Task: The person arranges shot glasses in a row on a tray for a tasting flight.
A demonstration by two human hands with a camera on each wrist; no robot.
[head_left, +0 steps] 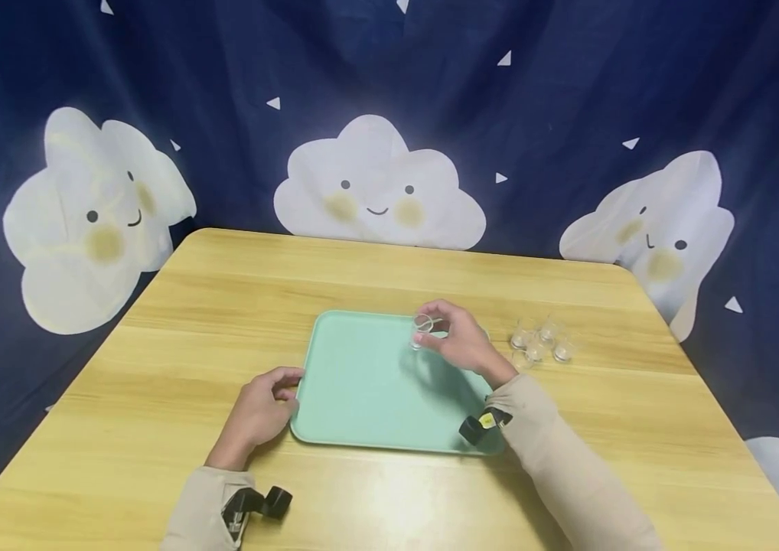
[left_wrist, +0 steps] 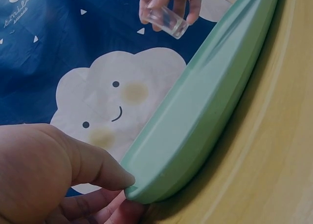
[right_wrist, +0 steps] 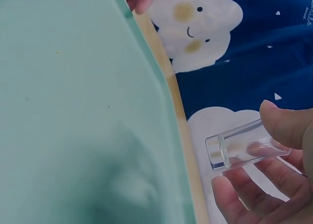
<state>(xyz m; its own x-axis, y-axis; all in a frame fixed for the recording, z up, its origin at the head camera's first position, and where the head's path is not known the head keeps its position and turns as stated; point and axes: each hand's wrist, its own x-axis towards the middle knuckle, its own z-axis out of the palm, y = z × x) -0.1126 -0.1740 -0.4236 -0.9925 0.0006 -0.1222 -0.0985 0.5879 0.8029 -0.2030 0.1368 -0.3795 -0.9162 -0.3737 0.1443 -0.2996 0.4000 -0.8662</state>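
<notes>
My right hand (head_left: 460,337) holds a small clear shot glass (head_left: 422,330) between thumb and fingers, above the far part of a mint-green tray (head_left: 362,383). In the right wrist view the shot glass (right_wrist: 244,145) shows a thick base and looks empty. At the tray's left edge, my left hand (head_left: 265,407) pinches the rim. The left wrist view shows its thumb (left_wrist: 105,170) on top of the tray's edge (left_wrist: 166,172) and fingers beneath. Nothing stands on the tray.
Several more clear shot glasses (head_left: 536,348) stand grouped on the wooden table (head_left: 224,298), just right of the tray. A dark blue curtain (head_left: 224,61) with smiling white clouds hangs behind the table's far edge. Black wrist cameras sit on both sleeves.
</notes>
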